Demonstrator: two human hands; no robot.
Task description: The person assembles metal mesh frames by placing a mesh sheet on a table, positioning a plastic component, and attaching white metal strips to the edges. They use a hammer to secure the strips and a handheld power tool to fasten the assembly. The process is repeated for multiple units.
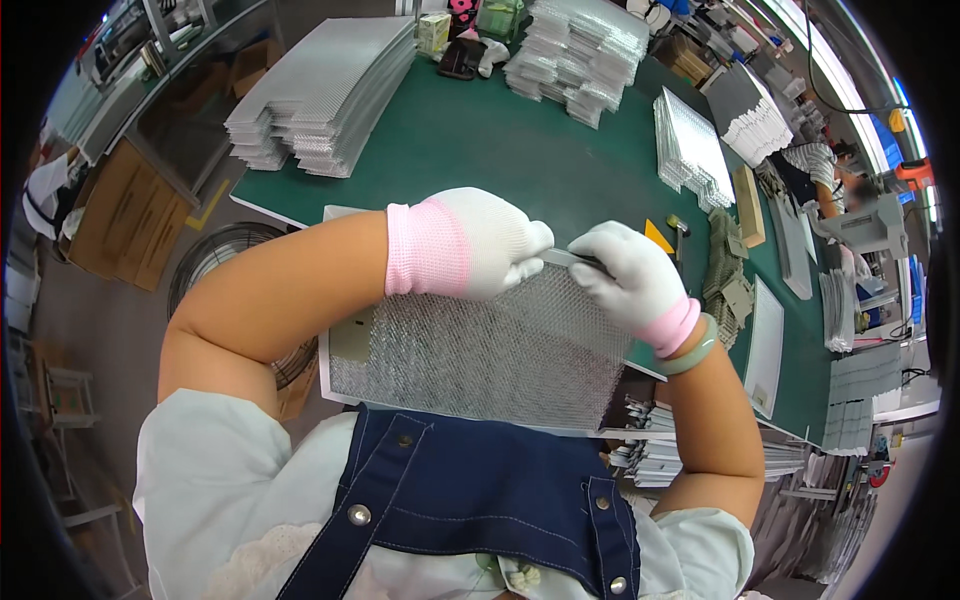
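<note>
A silvery mesh panel [480, 345] lies in front of me, over the near edge of the green table, with a light rim along its left and near sides. My left hand [490, 245], in a white glove with a pink cuff, is closed at the panel's far edge. Just right of it, my gloved right hand [630, 275] is closed with thumb and fingers pinched. Between the hands runs a thin pale metal strip [563, 257] along that edge, and both hands' fingertips grip it. A small dark piece by the right fingertips is too small to name.
On the green table [455, 140] stand stacks of mesh panels at the far left [330, 90], far middle [580, 55] and right [690, 150]. A hammer [680, 235] and olive metal pieces [728, 265] lie to the right. A fan [215, 260] stands on the left.
</note>
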